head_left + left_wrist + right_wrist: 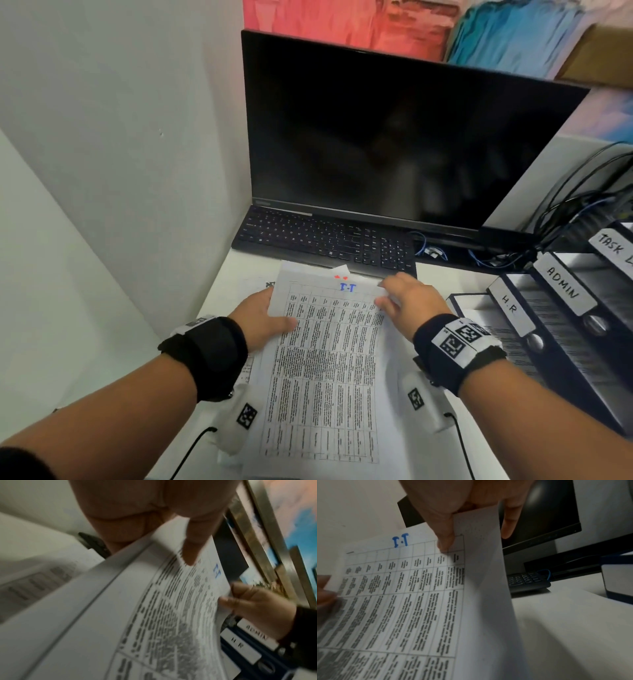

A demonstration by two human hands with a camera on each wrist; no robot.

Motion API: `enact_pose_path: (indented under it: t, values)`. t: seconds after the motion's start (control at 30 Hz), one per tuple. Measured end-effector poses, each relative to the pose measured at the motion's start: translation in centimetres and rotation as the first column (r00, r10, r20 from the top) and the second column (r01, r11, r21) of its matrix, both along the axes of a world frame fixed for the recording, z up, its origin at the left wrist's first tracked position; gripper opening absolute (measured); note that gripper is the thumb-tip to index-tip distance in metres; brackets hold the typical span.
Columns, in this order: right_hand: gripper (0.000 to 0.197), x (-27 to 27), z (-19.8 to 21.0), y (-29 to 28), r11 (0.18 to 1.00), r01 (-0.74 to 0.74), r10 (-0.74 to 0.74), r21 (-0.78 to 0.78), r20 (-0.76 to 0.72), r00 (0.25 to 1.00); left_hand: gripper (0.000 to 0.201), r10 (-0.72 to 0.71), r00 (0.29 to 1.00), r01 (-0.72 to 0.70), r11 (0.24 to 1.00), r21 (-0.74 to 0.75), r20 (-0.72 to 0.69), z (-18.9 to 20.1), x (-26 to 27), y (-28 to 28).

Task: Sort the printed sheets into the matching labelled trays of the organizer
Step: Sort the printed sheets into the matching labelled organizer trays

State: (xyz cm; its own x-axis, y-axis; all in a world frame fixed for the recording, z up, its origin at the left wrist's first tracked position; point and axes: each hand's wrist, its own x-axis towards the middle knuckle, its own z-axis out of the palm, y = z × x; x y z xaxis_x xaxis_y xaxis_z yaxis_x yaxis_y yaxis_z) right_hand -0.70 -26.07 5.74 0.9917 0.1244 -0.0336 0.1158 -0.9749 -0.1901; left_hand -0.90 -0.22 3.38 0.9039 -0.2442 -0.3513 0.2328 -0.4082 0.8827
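A stack of printed sheets (325, 370) with a text table is held above the white desk. The top sheet (412, 595) bears a blue handwritten "I.T" (348, 287) near its far edge. My left hand (265, 317) grips the stack's left edge, thumb (190, 550) on top. My right hand (404, 299) pinches the far right corner of the top sheet (171, 608), thumb on top, and curls it up. The dark blue organizer (561, 329) stands at the right, with white labels "H.R" (510, 305), "ADMIN" (563, 282) and a partly cut "TASK" (613, 245).
A black keyboard (325, 241) and a dark monitor (394, 137) stand just behind the sheets. Cables (575, 212) bunch at the back right. A white wall (120, 154) closes the left side. More paper (253, 284) lies on the desk under the stack.
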Motion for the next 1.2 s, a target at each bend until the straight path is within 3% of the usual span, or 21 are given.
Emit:
enact_pose_path:
  t: [0.1,0.17,0.23,0.33,0.4,0.5,0.57,0.67,0.73,0.8,0.87,0.93,0.97,1.07,1.2]
  values:
    - [0.013,-0.6,1.3,-0.1,0.992,0.075,-0.079,0.104,0.027,0.997,0.026,0.071,0.990,-0.080,0.994,0.068,0.122,0.8,-0.3,-1.0]
    - [0.028,-1.0,1.8,-0.6,0.961,0.144,-0.168,0.236,0.087,0.982,0.025,0.099,0.983,-0.103,0.994,0.022,0.155,1.3,-0.4,-1.5]
    - [0.057,-1.4,2.1,-1.5,0.904,0.215,-0.282,0.369,0.138,0.950,0.023,0.126,0.977,-0.120,0.992,-0.045,0.173,2.2,-0.6,-1.9]
    - [0.075,-2.1,2.8,-2.6,0.737,0.300,-0.411,0.606,0.048,0.911,0.024,0.161,0.958,-0.136,0.984,-0.119,0.236,3.5,-0.6,-2.6]
    - [0.061,-2.4,2.8,-3.1,0.689,0.291,-0.374,0.664,-0.018,0.927,0.025,0.175,0.949,-0.133,0.976,-0.170,0.262,4.2,-0.4,-3.1]
    - [0.029,-3.2,3.6,-3.8,0.732,0.243,-0.340,0.637,0.033,0.940,0.024,0.192,0.948,-0.145,0.970,-0.194,0.253,4.7,0.2,-3.9]
    - [0.019,-3.8,4.4,-4.1,0.776,0.216,-0.325,0.593,0.083,0.942,0.037,0.215,0.893,-0.213,0.976,-0.050,0.395,5.2,0.6,-4.3]
    - [0.006,-4.7,5.4,-4.4,0.853,0.149,-0.272,0.500,0.182,0.945,0.078,0.155,0.681,-0.329,0.938,0.110,0.716,7.5,0.7,-5.0]
    - [0.014,-5.3,5.8,-4.6,0.897,0.092,-0.218,0.433,0.251,0.943,0.089,-0.068,0.565,-0.345,0.886,0.310,0.822,10.1,0.3,-6.1]
    - [0.019,-5.8,6.5,-4.5,0.914,0.060,-0.182,0.400,0.276,0.944,0.077,-0.443,0.521,-0.276,0.722,0.635,0.730,12.5,0.1,-7.5]
    - [0.015,-6.2,7.2,-4.7,0.919,0.044,-0.174,0.391,0.305,0.936,0.047,-0.621,0.553,-0.074,0.628,0.775,0.556,13.2,0.2,-8.7]
    - [0.008,-6.6,7.9,-5.1,0.915,0.036,-0.181,0.402,0.327,0.928,0.025,-0.645,0.588,0.068,0.641,0.764,0.489,13.6,-0.1,-9.6]
    - [0.008,-6.8,8.2,-5.5,0.916,0.045,-0.188,0.398,0.328,0.926,0.019,-0.641,0.587,0.082,0.655,0.751,0.495,13.6,-0.3,-10.0]
    - [0.016,-7.4,9.4,-7.9,0.935,0.111,-0.223,0.337,0.316,0.922,0.033,-0.612,0.596,0.072,0.686,0.724,0.520,13.9,-0.7,-10.9]
    - [0.036,-8.4,10.4,-13.9,0.934,0.317,-0.353,0.167,0.281,0.892,0.018,-0.414,0.697,0.027,0.831,0.556,0.585,14.0,-0.4,-10.7]
